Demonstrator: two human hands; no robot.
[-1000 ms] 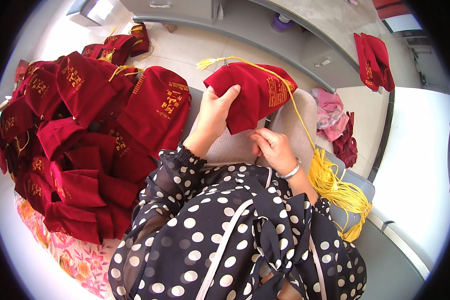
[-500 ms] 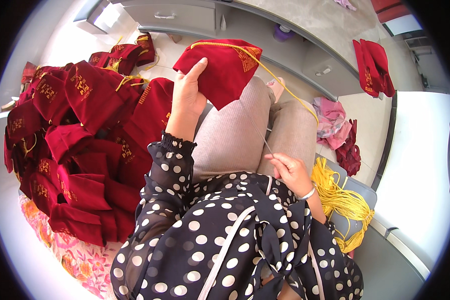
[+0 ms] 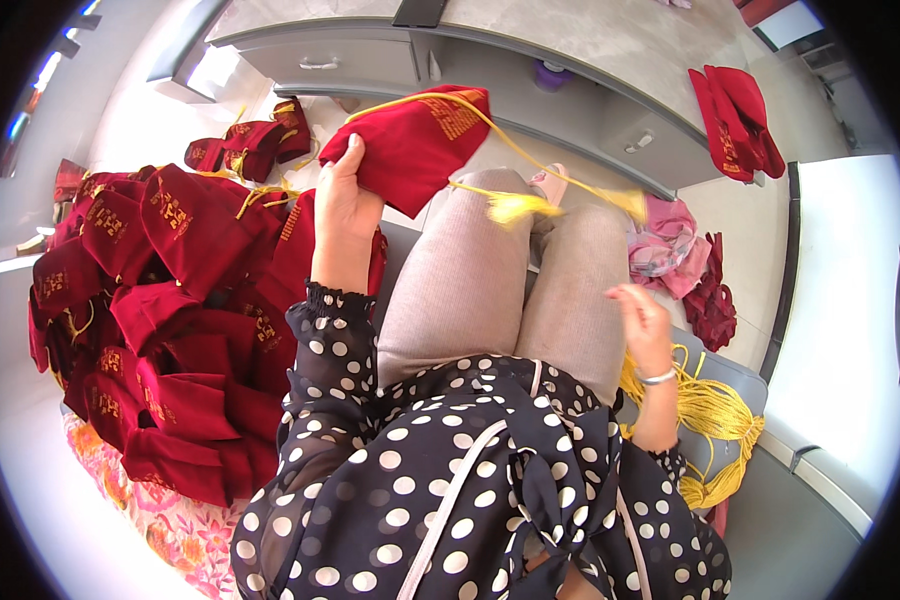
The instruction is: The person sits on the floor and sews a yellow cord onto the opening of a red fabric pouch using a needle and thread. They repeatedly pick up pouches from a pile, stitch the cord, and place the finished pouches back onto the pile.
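Up ahead, left of centre, my left hand (image 3: 345, 205) grips a dark red cloth pouch (image 3: 405, 150) by its near-left side, thumb on top. Gold print shows on the pouch. A yellow cord (image 3: 515, 142) runs along its upper edge and trails off to the right. One fluffy yellow tassel (image 3: 518, 206) hangs out over my thighs; another, smeared by motion, is near my right knee. My right hand (image 3: 646, 328) is raised beside my right thigh, thumb and fingers pressed together. Whatever those fingers pinch is too thin or blurred to make out.
A large heap of red pouches (image 3: 185, 360) fills my left side on a floral cloth (image 3: 175, 525). Yellow cords (image 3: 725, 415) lie bundled on a grey surface by my right elbow. Pink cloth (image 3: 667, 240) lies beyond my right knee. A grey drawer cabinet (image 3: 365, 62) stands ahead.
My right hand has drawn away to the right and slightly up; the thin metal rod it held against the pouch no longer shows. A yellow tassel end now sticks out of the pouch's right side.
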